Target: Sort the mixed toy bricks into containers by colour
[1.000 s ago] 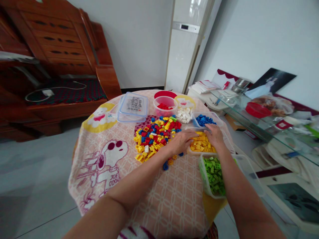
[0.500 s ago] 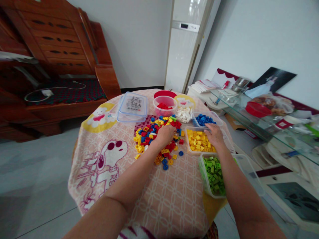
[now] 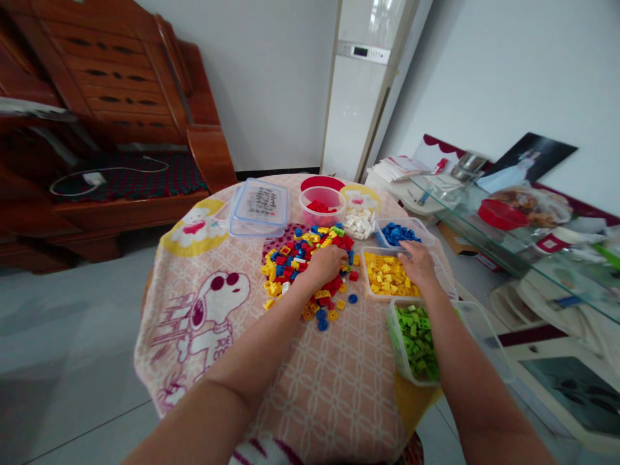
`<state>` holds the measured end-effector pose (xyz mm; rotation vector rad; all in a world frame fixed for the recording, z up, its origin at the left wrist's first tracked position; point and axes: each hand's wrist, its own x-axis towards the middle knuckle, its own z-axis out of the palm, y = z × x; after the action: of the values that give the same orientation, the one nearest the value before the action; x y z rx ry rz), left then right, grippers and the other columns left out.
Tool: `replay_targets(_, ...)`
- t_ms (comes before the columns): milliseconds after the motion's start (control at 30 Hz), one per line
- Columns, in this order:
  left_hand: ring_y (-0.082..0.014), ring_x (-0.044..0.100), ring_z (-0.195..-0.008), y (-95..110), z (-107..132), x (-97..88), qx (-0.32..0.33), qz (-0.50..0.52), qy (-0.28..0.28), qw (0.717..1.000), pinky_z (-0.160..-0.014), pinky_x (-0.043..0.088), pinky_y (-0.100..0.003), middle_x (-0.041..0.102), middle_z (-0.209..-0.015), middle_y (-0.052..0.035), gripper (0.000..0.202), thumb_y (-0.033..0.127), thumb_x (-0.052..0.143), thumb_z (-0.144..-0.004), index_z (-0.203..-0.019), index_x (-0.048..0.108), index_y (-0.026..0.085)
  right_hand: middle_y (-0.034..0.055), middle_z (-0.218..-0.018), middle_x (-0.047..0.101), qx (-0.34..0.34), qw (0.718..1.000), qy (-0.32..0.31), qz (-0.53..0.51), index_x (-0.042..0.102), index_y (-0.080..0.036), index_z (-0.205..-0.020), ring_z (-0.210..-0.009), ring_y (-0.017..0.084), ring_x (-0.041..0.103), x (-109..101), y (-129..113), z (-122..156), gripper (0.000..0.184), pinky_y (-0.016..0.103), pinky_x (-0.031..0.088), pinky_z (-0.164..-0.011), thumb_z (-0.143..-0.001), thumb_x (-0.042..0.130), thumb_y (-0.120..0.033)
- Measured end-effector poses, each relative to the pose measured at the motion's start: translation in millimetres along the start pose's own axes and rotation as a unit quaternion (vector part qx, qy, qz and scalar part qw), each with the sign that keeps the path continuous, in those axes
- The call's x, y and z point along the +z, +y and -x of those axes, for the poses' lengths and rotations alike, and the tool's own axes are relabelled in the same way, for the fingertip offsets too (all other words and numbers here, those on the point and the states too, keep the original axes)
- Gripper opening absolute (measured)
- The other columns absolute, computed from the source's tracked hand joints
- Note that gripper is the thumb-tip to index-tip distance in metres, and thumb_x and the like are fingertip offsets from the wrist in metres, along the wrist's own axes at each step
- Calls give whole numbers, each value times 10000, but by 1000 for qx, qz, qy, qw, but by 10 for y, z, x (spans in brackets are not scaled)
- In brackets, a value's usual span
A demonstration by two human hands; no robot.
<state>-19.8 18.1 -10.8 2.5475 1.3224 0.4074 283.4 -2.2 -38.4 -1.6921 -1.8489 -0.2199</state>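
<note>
A heap of mixed red, yellow and blue bricks (image 3: 295, 258) lies in the middle of the round table. My left hand (image 3: 325, 263) rests on the heap's right side with fingers curled down into the bricks; what they hold is hidden. My right hand (image 3: 417, 263) lies on the clear tub of yellow bricks (image 3: 387, 274), fingers stretched over its far right rim. Just in front of that hand stands a tub of green bricks (image 3: 415, 332). Beyond it are a tub of blue bricks (image 3: 398, 232), a pile of white bricks (image 3: 358, 223) and a round tub of red bricks (image 3: 321, 205).
A pink cartoon-print cloth (image 3: 213, 303) covers the table. Clear lids (image 3: 259, 206) are stacked at the back left. A wooden bench (image 3: 106, 148) stands to the left, a tall white air conditioner (image 3: 358, 84) behind, and a cluttered glass shelf (image 3: 513, 219) to the right.
My left hand moved left from the yellow tub onto the mixed heap, and some bricks near it were spread about. The right hand stayed on the yellow tub.
</note>
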Motion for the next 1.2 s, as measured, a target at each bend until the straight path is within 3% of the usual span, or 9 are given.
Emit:
replay_targets(300, -227, 709, -1006, 7, -34, 7, 26, 17, -1, 1000, -945, 550, -335, 762, -1070, -131, 346, 109, 491, -919, -1106, 779, 153, 138, -1155, 741, -14, 1000, 19, 9, 742, -184, -1137, -1125, 331, 631, 25, 39, 13, 376, 573, 475, -1056, -832, 545, -284)
replay_targets(600, -196, 719, -939, -73, -63, -69, 34, 121, 67, 990, -911, 547, -303, 790, -990, -81, 281, 108, 542, -868, -956, 802, 165, 137, -1161, 739, -1, 1000, 16, -8, 744, -196, -1141, -1152, 343, 618, 21, 27, 13, 378, 594, 455, -1069, -833, 543, -284)
replay_targets(800, -185, 708, -954, 127, -20, -111, 105, 217, 117, 963, -909, 546, -296, 774, -1015, -87, 272, 119, 548, -887, -1028, 779, 151, 165, -1178, 731, -4, 1000, 5, -8, 740, -164, -1141, -1135, 350, 623, 1, 9, 7, 381, 598, 450, -1065, -838, 541, -279)
replay_targets(1000, -196, 667, -1146, 330, 14, 30, 195, 259, 113, 939, -1012, 531, -342, 732, -1223, -92, 359, 92, 500, -891, -1148, 733, 186, 146, -1175, 738, -15, 1000, 5, -17, 732, -185, -1153, -1157, 344, 620, 9, 32, 8, 372, 595, 438, -1079, -849, 541, -286)
replay_targets(1100, -217, 636, -1205, 288, -4, 79, 161, 222, 122, 954, -1066, 506, -383, 713, -1255, -97, 391, 70, 488, -877, -1176, 711, 184, 137, -1161, 745, -14, 1000, 9, -16, 738, -191, -1147, -1138, 337, 629, 14, 34, 3, 372, 588, 449, -1075, -842, 546, -280)
replay_targets(1200, -230, 650, -1146, 209, -23, 94, 91, 168, 118, 974, -1042, 514, -387, 726, -1170, -119, 340, 77, 487, -886, -1137, 704, 146, 131, -1156, 750, -11, 1000, 8, -6, 749, -196, -1130, -1124, 336, 637, 14, 28, -3, 365, 585, 461, -1068, -829, 555, -271)
